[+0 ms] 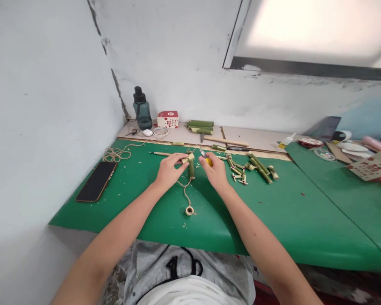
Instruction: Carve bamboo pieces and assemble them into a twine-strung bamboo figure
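My left hand (170, 170) pinches a short, pale-cut bamboo piece (188, 158) between thumb and fingers. In my right hand (216, 171) is a utility knife (205, 158) with a yellow handle, its blade pointing up and left, close to the piece. Below the held piece a green bamboo tube (191, 169) lies on the green mat (165, 220). Twine (186, 192) runs from near the tube toward me, ending at a small bamboo ring (189, 210). Pale shavings are scattered around.
A phone (97, 182) and loose twine (116, 155) lie left. Bamboo pieces (260, 167) and small jointed parts (238, 171) lie right. Behind stand a bottle (142, 112), a box (167, 120), bamboo tubes (200, 126) and a hammer (225, 140). A glue bottle (286, 141) is at right.
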A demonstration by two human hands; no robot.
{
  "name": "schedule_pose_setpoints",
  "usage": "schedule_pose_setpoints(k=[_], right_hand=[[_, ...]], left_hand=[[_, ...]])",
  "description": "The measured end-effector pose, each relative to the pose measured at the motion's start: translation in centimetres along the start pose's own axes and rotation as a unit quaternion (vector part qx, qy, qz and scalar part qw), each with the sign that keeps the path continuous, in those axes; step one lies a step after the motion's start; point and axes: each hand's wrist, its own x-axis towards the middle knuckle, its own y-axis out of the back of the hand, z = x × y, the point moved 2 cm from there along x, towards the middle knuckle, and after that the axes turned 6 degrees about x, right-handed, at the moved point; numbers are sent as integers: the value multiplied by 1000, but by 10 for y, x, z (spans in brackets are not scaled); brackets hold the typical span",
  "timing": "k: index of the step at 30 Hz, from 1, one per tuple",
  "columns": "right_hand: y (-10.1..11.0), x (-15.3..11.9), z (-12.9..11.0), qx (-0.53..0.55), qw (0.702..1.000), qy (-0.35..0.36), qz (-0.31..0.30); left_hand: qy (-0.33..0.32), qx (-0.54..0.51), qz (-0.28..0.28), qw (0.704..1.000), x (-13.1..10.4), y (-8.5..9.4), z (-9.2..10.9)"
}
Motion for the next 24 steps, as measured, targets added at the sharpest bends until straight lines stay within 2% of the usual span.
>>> schedule_pose_setpoints(k=[4, 8, 16, 24], right_hand=[[-5, -4, 2, 27, 1000, 14, 3], [-14, -5, 5, 25, 1000, 1, 2], [-13, -4, 9, 20, 1000, 5, 4], [-10, -3, 9, -30, 999, 41, -15]], left_hand=[[3, -13, -16, 1000, -2, -5, -2], [18, -35, -8, 999, -2, -7, -6], [-35, 36, -8, 999, -1, -8, -12], [-28, 65, -19, 997, -2, -7, -10]])
